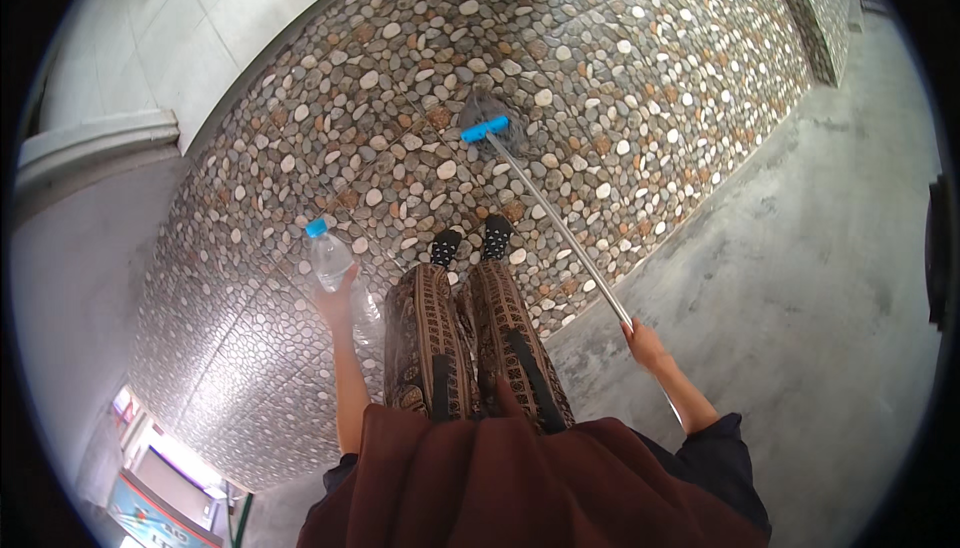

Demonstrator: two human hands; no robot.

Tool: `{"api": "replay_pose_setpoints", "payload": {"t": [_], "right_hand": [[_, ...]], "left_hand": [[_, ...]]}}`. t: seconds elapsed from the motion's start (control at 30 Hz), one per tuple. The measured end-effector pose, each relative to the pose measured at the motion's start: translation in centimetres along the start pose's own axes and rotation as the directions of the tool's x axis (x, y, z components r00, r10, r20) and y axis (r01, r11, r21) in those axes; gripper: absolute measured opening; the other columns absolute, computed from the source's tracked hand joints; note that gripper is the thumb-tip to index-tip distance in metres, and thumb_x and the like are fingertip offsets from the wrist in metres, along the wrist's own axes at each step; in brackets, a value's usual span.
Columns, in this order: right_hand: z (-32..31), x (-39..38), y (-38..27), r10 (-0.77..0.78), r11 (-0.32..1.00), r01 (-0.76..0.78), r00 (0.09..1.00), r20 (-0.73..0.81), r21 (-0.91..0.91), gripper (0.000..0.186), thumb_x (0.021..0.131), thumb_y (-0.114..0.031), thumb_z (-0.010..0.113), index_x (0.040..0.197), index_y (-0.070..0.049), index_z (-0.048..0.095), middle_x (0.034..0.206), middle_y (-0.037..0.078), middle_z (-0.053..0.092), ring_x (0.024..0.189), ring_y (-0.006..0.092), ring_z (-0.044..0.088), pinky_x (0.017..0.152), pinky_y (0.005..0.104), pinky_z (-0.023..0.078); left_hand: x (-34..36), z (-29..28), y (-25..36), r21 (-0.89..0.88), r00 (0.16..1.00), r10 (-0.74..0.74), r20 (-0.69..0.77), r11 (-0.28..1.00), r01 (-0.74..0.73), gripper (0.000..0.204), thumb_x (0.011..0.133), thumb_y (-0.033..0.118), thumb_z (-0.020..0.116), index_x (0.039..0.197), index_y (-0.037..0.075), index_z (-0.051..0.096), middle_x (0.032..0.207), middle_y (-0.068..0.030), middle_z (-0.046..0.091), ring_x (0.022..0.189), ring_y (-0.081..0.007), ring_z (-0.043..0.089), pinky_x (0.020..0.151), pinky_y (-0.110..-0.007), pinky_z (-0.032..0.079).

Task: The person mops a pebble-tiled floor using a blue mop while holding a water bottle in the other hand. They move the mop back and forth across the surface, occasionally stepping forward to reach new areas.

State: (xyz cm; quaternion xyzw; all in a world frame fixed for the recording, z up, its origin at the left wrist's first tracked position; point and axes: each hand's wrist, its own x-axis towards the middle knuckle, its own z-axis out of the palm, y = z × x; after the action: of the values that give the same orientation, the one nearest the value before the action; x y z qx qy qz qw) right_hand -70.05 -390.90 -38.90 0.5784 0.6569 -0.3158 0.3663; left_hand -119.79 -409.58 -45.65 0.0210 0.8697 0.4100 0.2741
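My left hand is wrapped round a large clear plastic bottle with a blue cap, held tilted to the left of my legs. Whether there is liquid in the bottle I cannot tell. On the right, my right hand grips the silver handle of a mop near its upper end. The handle slants away to a blue mop head holder. Grey mop strands spread on the pebble-patterned floor beyond my feet.
My feet in dark dotted socks stand on the pebbled floor. A smooth grey concrete floor borders it on the right. Pale tiles and a light ledge lie at the far left. A colourful sign shows at the lower left.
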Motion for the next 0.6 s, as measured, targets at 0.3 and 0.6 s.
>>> {"api": "replay_pose_setpoints", "payload": {"t": [0.3, 0.6], "right_hand": [[-9.9, 24.3, -24.0, -0.425, 0.905, 0.406, 0.876, -0.229, -0.126, 0.047, 0.089, -0.04, 0.033, 0.096, 0.003, 0.049, 0.077, 0.025, 0.057, 0.074, 0.0414, 0.055, 0.064, 0.0469, 0.043], [-12.1, 14.5, -13.9, -0.294, 0.926, 0.274, 0.955, -0.041, -0.258, 0.044, 0.089, -0.039, 0.035, 0.09, 0.003, 0.048, 0.082, 0.027, 0.056, 0.077, 0.0441, 0.053, 0.065, 0.0488, 0.042]], "left_hand": [[-1.8, 1.1, -1.0, -0.211, 0.978, -0.194, -0.076, 0.962, 0.175, 0.048, 0.068, 0.025, 0.072, 0.103, -0.002, 0.055, 0.095, -0.0085, 0.06, 0.086, -0.017, 0.056, 0.077, -0.03, 0.041], [-1.6, 0.1, 2.7, -0.34, 0.962, -0.266, -0.069, 0.912, 0.228, 0.048, 0.066, 0.02, 0.072, 0.102, -0.003, 0.053, 0.095, -0.01, 0.058, 0.086, -0.0174, 0.054, 0.077, -0.029, 0.041]]}}
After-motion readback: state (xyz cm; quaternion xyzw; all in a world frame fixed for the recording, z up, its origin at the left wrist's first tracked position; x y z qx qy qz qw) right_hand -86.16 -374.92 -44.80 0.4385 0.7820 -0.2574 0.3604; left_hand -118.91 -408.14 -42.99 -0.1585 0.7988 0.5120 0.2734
